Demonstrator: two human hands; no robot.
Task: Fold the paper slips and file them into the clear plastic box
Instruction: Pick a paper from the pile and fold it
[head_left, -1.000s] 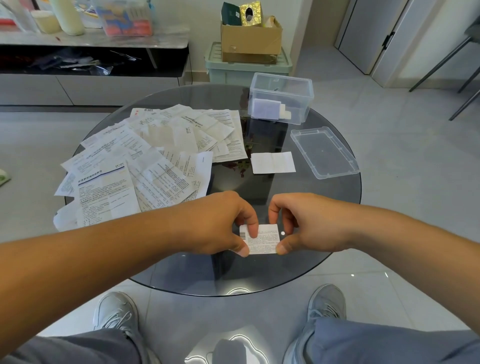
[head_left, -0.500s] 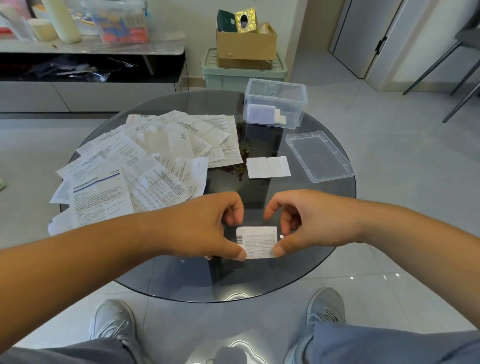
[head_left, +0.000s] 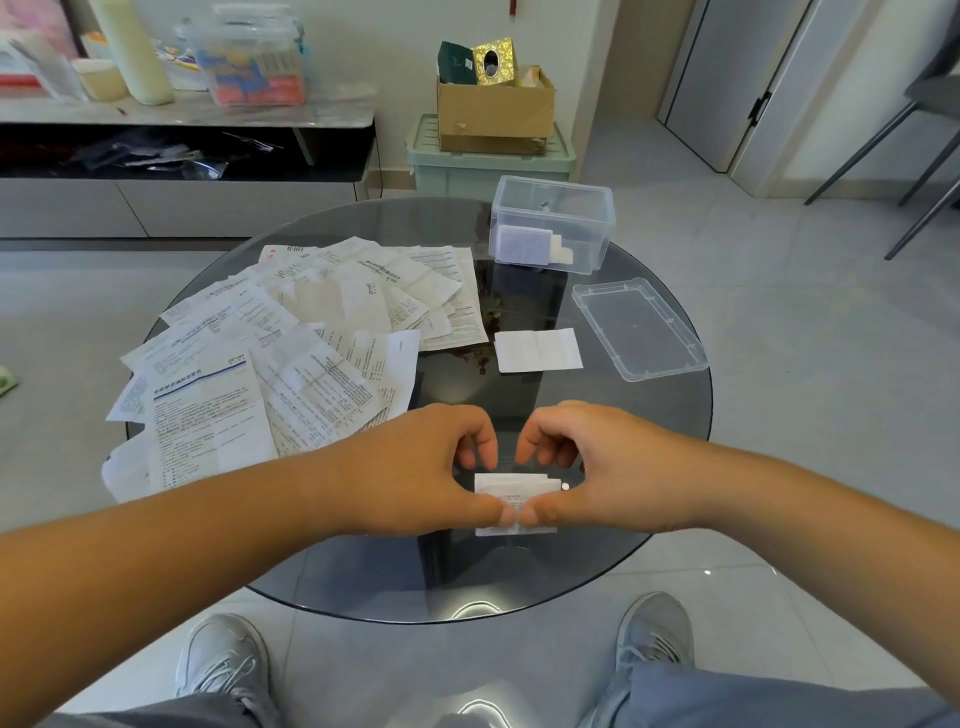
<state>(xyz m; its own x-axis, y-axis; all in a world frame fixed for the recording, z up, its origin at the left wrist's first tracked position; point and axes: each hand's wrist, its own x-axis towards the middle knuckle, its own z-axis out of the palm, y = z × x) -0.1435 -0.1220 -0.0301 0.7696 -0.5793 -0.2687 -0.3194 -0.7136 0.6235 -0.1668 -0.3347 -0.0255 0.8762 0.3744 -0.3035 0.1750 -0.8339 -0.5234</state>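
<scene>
Small folded slip sits low over the glass table, close to the near edge, abt in the middle. Both hands hold it. L hand comes in from the left & R hand from the right. Each thumb lies on top of the slip, pushing down, & the 2 thumb tips meet in the middle. The other fingers of both hands are curled in at the slip's far edge, so each hand pinches the paper; can't tell if the slip lies flat on the glass. Clear plastic box stands at the far right edge of the table, lid off, w/ a few folded slips standing inside at its front wall. The lid lies flat near the right edge, just in front of the box. One flat white slip lies by itself near the table's middle, btwn the lid & a big messy pile of printed papers that covers the left half, w/ some hanging over the left edge.
</scene>
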